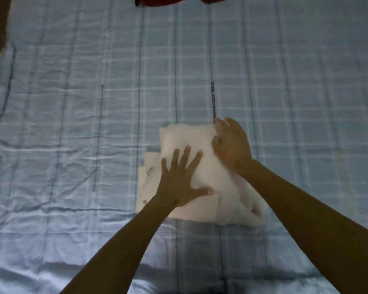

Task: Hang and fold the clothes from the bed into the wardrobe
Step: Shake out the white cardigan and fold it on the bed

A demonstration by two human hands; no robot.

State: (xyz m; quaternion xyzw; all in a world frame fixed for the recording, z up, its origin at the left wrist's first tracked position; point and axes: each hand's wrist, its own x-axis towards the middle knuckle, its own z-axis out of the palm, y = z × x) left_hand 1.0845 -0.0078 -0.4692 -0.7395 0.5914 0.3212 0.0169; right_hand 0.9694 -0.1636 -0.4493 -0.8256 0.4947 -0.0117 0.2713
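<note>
Pressing flat with fingers spread wide and gripping nothing, the left hand [180, 179] pins the middle of one white garment [191, 145], apparently to keep its folded layers from springing apart. That garment lies partly folded on the blue checked bed [72, 102], near its front edge. On its right, the right hand [231, 143] curls over the far right corner, its grip seemingly pinching the cloth, though blur hides the fingertips. One dark red garment [170, 0] waits at the far edge; two garments in all.
</note>
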